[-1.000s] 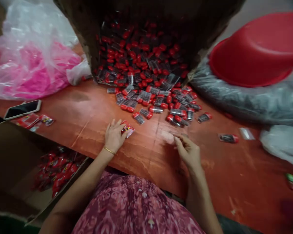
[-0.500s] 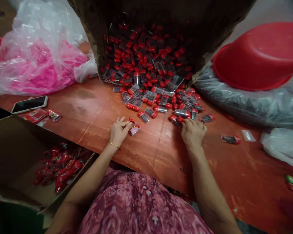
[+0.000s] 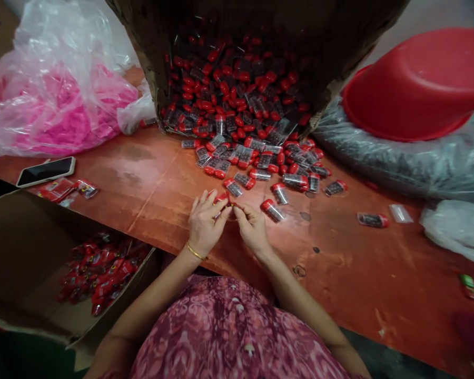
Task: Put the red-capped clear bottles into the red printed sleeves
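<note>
My left hand (image 3: 205,221) and my right hand (image 3: 253,227) meet over the reddish table (image 3: 150,184), fingertips pinched together on a small red packet (image 3: 223,199). Just beyond them lies a spill of several small clear packets with red ends (image 3: 256,158), pouring from a tipped brown cardboard box (image 3: 237,79). One loose clear packet (image 3: 272,209) lies right beside my right hand. A gold bangle sits on my left wrist.
An open carton (image 3: 31,247) holding red packets (image 3: 102,268) stands at lower left. A phone (image 3: 45,171) and a few red packets (image 3: 63,188) lie at the left edge. A pink-filled plastic bag (image 3: 59,105) is behind; a red basin (image 3: 414,84) rests on grey plastic at right.
My right hand left the spilled pile and came back left to join my left hand at the red packet. A clear packet now lies beside it.
</note>
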`<state>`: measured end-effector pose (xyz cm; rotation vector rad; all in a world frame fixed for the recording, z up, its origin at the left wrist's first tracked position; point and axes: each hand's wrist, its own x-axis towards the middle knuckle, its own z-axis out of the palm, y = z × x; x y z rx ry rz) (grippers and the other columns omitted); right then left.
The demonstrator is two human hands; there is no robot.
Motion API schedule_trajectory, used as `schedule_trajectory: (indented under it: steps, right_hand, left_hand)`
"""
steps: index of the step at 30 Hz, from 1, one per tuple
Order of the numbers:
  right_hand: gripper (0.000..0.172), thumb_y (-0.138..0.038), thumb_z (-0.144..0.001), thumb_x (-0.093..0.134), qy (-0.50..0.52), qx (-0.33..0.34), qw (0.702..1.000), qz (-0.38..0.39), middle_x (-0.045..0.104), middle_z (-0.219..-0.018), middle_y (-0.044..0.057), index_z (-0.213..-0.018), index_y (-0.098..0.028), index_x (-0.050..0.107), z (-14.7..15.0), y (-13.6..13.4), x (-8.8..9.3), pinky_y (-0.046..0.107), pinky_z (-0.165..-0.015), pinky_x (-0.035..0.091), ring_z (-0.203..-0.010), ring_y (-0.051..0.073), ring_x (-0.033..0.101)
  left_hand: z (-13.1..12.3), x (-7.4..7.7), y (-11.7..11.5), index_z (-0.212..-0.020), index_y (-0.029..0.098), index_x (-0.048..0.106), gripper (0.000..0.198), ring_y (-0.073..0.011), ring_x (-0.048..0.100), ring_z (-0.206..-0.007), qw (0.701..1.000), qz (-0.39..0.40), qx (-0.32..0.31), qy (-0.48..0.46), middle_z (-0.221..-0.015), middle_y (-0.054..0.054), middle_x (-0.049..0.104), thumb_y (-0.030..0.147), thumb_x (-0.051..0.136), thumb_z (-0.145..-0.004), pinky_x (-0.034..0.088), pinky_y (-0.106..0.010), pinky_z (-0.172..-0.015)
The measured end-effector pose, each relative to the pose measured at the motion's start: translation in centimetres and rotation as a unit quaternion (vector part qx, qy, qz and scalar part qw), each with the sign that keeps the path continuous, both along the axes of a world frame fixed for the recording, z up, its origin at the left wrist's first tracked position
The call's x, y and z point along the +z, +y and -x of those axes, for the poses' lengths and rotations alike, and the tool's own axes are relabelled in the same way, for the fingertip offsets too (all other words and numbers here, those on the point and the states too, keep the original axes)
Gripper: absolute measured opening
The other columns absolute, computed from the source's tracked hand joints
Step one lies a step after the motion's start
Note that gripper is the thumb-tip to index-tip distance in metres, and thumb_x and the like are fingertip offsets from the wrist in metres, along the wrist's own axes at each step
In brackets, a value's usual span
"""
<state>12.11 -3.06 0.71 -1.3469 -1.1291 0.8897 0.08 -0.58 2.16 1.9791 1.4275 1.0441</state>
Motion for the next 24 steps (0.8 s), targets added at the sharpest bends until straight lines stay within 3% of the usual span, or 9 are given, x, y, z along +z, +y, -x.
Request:
schedule_trajectory:
  steps: [2, 4, 7, 12, 14, 18, 20, 24]
  right_hand:
    - [0.025, -0.035, -0.082, 0.046, 0.016, -0.027, 0.999, 0.011, 0.063, -0.067, 0.002, -0.073, -0.017, 0.06, 0.1, 0.1, -0.2, 0.027, -0.061, 0.045, -0.062, 0.014, 0.056]
    - [0.025, -0.036, -0.082, 0.046, 0.008, -0.046, 0.999, 0.016, 0.058, -0.061, 0.0, -0.068, -0.018, 0.057, 0.0, -0.1, -0.5, 0.025, -0.056, 0.042, -0.057, 0.012, 0.051]
    - [0.027, -0.037, -0.083, 0.043, -0.025, -0.048, 0.998, 0.015, 0.053, -0.057, -0.002, -0.066, -0.019, 0.054, 0.2, -0.8, -0.9, 0.023, -0.052, 0.038, -0.053, 0.011, 0.046]
    - [0.032, -0.042, -0.086, 0.041, -0.096, -0.022, 0.995, 0.012, 0.053, -0.058, -0.001, -0.066, -0.02, 0.054, -0.8, -1.6, -0.7, 0.024, -0.054, 0.039, -0.055, 0.013, 0.048]
    - [0.032, -0.042, -0.087, 0.04, -0.227, -0.041, 0.973, 0.008, 0.059, -0.07, 0.004, -0.078, -0.019, 0.059, -2.3, -1.5, -0.7, 0.029, -0.064, 0.041, -0.068, 0.018, 0.053]
    - [0.037, -0.038, -0.082, 0.049, -0.49, -0.166, 0.851, 0.088, 0.061, -0.095, 0.018, -0.103, -0.01, 0.061, -6.0, -1.2, -1.8, 0.041, -0.075, 0.038, -0.088, 0.03, 0.05]
    - [0.03, -0.026, -0.082, 0.048, -0.544, -0.13, 0.823, 0.1, 0.061, -0.099, 0.018, -0.106, -0.012, 0.062, -7.4, -1.5, -2.6, 0.041, -0.075, 0.037, -0.088, 0.029, 0.049]
    - [0.037, -0.008, -0.082, 0.038, -0.556, -0.002, 0.831, 0.016, 0.062, -0.108, 0.007, -0.102, -0.024, 0.064, -9.4, -3.5, -3.4, 0.038, -0.084, 0.034, -0.099, 0.023, 0.049]
  left_hand:
    - [0.3, 0.1, -0.3, -0.116, 0.021, 0.061, 0.042, -0.0255, 0.047, -0.123, 0.994, 0.06, 0.03, -0.086, -0.128, -0.01, 0.056, 0.034, 0.062, -0.076, 0.033, -0.043, -0.105]
    - [0.3, 0.1, -0.6, -0.116, 0.017, 0.06, 0.048, -0.0244, 0.056, -0.112, 0.966, 0.168, 0.037, -0.193, -0.121, -0.012, 0.061, 0.039, 0.065, -0.073, 0.043, -0.037, -0.096]
    - [-0.4, 0.2, -1.0, -0.093, 0.013, 0.069, 0.04, -0.02, 0.065, -0.085, 0.894, 0.314, 0.003, -0.321, -0.093, -0.01, 0.071, 0.044, 0.069, -0.066, 0.051, -0.029, -0.077]
    - [-1.4, 0.9, -1.1, -0.07, 0.012, 0.069, 0.039, -0.0108, 0.06, -0.058, 0.813, 0.408, 0.032, -0.413, -0.065, -0.003, 0.069, 0.042, 0.08, -0.048, 0.047, -0.021, -0.057]
    - [-1.2, 1.3, -0.8, -0.066, 0.013, 0.068, 0.039, -0.0093, 0.059, -0.056, 0.798, 0.424, 0.051, -0.426, -0.063, -0.001, 0.068, 0.041, 0.082, -0.044, 0.046, -0.02, -0.056]
    - [-0.6, 1.6, -0.3, -0.061, 0.013, 0.066, 0.039, -0.0073, 0.058, -0.055, 0.788, 0.418, 0.086, -0.445, -0.06, 0.0, 0.067, 0.04, 0.084, -0.038, 0.045, -0.018, -0.055]
    - [-0.5, 1.5, -0.2, -0.063, 0.013, 0.066, 0.041, -0.0077, 0.058, -0.056, 0.779, 0.432, 0.085, -0.447, -0.062, 0.0, 0.068, 0.041, 0.084, -0.038, 0.045, -0.017, -0.054]
    - [-0.5, 1.0, -0.2, -0.067, 0.014, 0.066, 0.042, -0.0085, 0.06, -0.057, 0.761, 0.465, 0.075, -0.445, -0.066, -0.001, 0.069, 0.042, 0.083, -0.041, 0.045, -0.017, -0.053]
